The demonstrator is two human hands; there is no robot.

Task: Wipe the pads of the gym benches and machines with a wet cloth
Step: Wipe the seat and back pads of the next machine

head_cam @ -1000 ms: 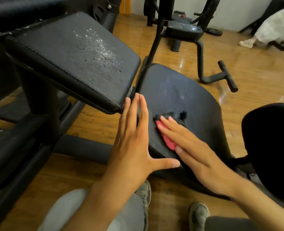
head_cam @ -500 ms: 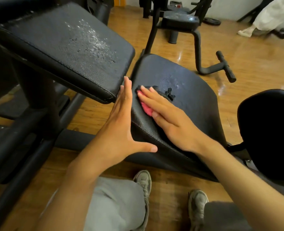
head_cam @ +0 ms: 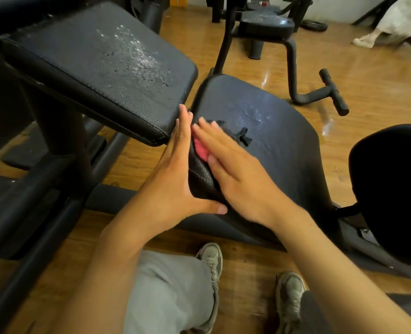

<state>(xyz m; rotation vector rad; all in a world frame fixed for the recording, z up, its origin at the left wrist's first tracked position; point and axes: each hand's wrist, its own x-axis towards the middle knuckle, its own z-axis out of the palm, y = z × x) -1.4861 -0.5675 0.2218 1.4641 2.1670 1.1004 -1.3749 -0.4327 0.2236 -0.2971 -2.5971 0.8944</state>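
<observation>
A: Head view, one entry. Right hand (head_cam: 238, 169) lies flat, fingers straight and together, pressing a cloth (head_cam: 202, 150) onto the left edge of the seat pad (head_cam: 272, 145). Cloth shows pink under the fingers; a dark part with a knotted end sticks out past the fingertips.

B: Left hand?

A: Left hand (head_cam: 175, 179) is open, fingers straight and pointing away from the camera, palm against the left side of the seat pad. Thumb is spread and hooks under the pad's near corner. Its fingertips come up just beside the near corner of the angled pad (head_cam: 98, 68).

B: Surface condition?

A: Angled pad sits higher, to the left, with a patch of shiny droplets across its middle. Seat pad has a wet sheen just beyond the cloth. Right hand is slightly blurred.

B: Surroundings?

A: Wooden floor (head_cam: 380, 75). A round black pad (head_cam: 392, 184) at the right edge. Another bench (head_cam: 267, 26) farther back, top glistening, with a T-shaped bar (head_cam: 332, 95) low on its frame. Grey trousers (head_cam: 170, 292) and two grey shoes (head_cam: 290, 292) at the bottom.
</observation>
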